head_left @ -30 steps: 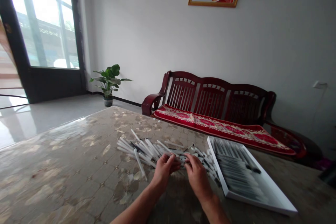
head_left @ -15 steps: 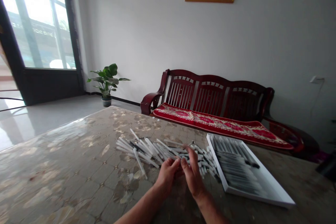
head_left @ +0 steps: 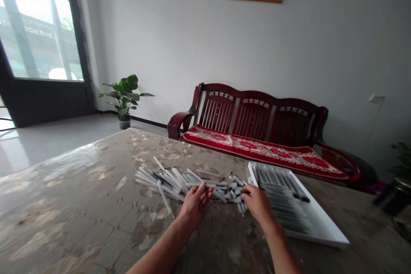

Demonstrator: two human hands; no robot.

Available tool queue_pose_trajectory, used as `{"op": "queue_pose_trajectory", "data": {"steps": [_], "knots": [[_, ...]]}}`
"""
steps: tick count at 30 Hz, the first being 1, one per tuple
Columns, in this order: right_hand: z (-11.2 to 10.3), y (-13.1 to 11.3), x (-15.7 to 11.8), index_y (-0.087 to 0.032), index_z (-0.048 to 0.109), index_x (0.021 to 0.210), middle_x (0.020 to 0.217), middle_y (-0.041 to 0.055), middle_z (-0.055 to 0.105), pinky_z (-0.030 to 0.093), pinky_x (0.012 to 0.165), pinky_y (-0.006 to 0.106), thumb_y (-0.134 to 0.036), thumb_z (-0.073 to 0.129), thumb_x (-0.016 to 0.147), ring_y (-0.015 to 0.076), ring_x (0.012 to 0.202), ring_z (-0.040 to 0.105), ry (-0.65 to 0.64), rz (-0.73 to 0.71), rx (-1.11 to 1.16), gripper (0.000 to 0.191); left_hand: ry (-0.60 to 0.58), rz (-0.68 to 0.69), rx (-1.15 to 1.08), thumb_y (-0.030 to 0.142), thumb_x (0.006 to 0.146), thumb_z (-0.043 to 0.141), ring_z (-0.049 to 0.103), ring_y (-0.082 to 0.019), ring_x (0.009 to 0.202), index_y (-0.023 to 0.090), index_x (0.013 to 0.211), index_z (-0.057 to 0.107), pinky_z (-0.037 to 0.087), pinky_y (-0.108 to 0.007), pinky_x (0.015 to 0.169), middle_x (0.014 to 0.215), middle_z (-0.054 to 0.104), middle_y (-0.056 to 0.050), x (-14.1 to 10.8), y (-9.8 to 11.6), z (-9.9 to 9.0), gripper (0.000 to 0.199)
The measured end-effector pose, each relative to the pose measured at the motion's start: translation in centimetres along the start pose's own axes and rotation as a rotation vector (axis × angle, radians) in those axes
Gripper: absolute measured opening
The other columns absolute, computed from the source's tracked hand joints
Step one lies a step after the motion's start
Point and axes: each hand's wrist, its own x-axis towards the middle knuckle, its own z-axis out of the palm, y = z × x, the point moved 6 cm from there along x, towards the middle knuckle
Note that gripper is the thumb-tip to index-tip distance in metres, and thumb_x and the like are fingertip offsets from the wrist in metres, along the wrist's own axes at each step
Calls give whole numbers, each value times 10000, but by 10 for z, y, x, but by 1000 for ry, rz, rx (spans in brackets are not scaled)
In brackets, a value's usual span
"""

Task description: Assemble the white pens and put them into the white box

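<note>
My left hand (head_left: 196, 201) is closed on a slim translucent white pen (head_left: 192, 184), pinched between thumb and fingers and lying almost level. Just beyond it, a loose heap of white pen barrels (head_left: 170, 182) lies on the table, some with dark parts. My right hand (head_left: 257, 202) has its fingertips pressed together at the edge of a pile of short pen caps (head_left: 233, 192); whatever is between them is too small to make out. To its right sits a shallow white box (head_left: 321, 218) holding rows of pens with dark ends (head_left: 285, 205).
The patterned table (head_left: 80, 218) stretches out to the left. Behind it stands a dark red wooden bench (head_left: 253, 113) with a red floral cover (head_left: 263, 147). A potted plant (head_left: 123, 98) stands on the floor near the glass door, and a dark pot (head_left: 393, 197) is at the right.
My hands were together and have parted. The right moved right to the pen caps; the left still holds a pen, now plainly visible. The view has shifted slightly to the right.
</note>
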Motion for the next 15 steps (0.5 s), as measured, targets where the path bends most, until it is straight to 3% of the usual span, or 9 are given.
{"op": "queue_pose_trajectory", "data": {"steps": [6, 11, 15], "knots": [[18, -16, -14, -244, 697, 776, 867, 18, 699, 441, 683, 258, -147, 623, 746, 196, 831, 670, -71, -107, -203, 126, 4, 17, -6, 92, 880, 605, 714, -123, 621, 132, 795, 573, 583, -169, 569, 688, 693, -50, 1, -1, -2, 100], [22, -19, -15, -241, 647, 773, 859, 35, 695, 446, 640, 266, -162, 601, 789, 209, 805, 677, 41, -180, -273, 94, -6, 15, 0, 86, 876, 609, 717, -127, 623, 129, 816, 577, 580, -172, 567, 698, 694, -54, 1, -3, -2, 80], [19, -27, -11, -243, 634, 891, 858, 39, 727, 467, 639, 274, -214, 526, 858, 208, 783, 692, 130, -155, -123, 117, -18, 28, -6, 89, 848, 651, 723, -137, 638, 135, 815, 584, 586, -182, 583, 703, 699, -50, 2, -4, -2, 88]]}}
